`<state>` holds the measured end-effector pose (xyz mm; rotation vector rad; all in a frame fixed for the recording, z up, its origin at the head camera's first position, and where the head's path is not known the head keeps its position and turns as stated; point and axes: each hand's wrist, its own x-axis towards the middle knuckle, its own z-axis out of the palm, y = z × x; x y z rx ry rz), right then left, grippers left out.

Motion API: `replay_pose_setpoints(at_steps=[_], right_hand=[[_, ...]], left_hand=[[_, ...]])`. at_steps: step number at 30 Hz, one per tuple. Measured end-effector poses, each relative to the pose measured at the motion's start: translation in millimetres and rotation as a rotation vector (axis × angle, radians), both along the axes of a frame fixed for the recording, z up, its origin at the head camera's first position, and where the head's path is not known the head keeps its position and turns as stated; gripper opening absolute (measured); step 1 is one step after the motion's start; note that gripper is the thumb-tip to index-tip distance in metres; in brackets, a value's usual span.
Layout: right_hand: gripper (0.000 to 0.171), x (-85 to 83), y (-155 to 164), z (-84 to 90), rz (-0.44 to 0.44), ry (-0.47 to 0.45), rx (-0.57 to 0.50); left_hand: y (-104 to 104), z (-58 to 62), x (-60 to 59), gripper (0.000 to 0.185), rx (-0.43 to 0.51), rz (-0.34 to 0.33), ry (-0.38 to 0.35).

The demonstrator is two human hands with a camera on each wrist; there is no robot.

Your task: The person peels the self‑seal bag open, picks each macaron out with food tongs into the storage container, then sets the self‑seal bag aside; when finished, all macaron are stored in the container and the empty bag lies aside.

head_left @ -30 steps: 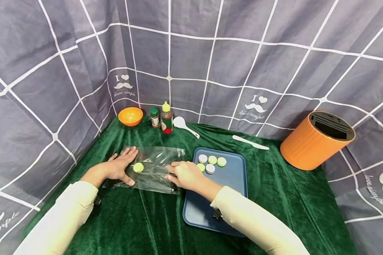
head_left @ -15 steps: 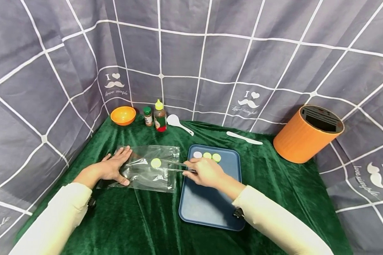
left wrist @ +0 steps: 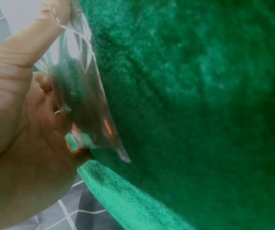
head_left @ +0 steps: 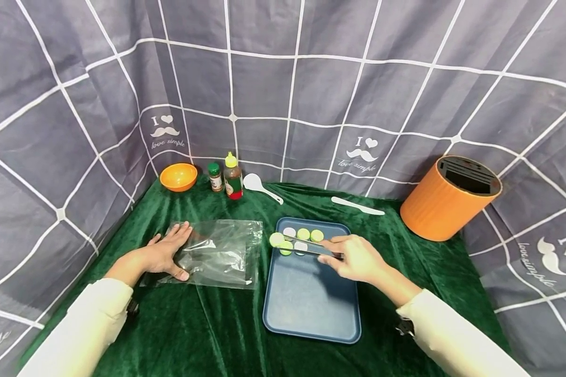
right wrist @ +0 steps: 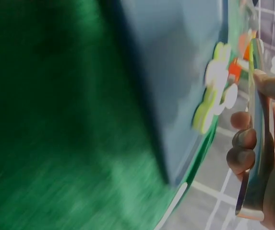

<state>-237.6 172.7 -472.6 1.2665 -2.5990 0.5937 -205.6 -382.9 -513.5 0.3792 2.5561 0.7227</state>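
Note:
My left hand (head_left: pixel 162 255) lies flat on the left end of a clear plastic bag (head_left: pixel 221 252) on the green cloth; in the left wrist view the thumb (left wrist: pixel 29 43) presses the bag (left wrist: pixel 87 110). My right hand (head_left: pixel 356 257) grips metal tongs (head_left: pixel 313 247) that pinch a pale green round slice (head_left: pixel 276 239) at the far left edge of the blue tray (head_left: pixel 311 298). Several green and white slices (head_left: pixel 303 233) lie at the tray's far end. In the right wrist view the fingers (right wrist: pixel 240 143) curl round the tongs (right wrist: pixel 255 143) near the slices (right wrist: pixel 214 91).
At the back stand an orange bowl (head_left: pixel 178 176), a spice jar (head_left: pixel 214 176), a sauce bottle (head_left: pixel 233 177) and a white spoon (head_left: pixel 259 185). A white knife (head_left: pixel 357 206) and an orange knife block (head_left: pixel 448 201) are at the right. Grey checked cloth walls the table in.
My right hand has drawn the tongs with the green slice rightward, out of the bag and over to the tray's edge. The left hand has stayed on the bag.

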Motion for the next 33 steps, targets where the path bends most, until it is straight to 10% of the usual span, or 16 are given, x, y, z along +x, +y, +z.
replay_pose_setpoints(at_steps=[7, 18, 33], right_hand=[[0.034, 5.2, 51.5, -12.1, -0.073, -0.035, -0.034], [0.033, 14.9, 87.9, -29.2, -0.158, -0.062, -0.015], [0.031, 20.2, 87.6, -38.7, -0.158, -0.021, 0.007]], left_hand=[[11.9, 23.4, 8.7, 0.148, -0.019, 0.027, -0.047], [2.0, 2.3, 2.4, 0.148, 0.025, -0.003, -0.009], [9.2, 11.4, 4.4, 0.149, -0.019, 0.006, -0.021]])
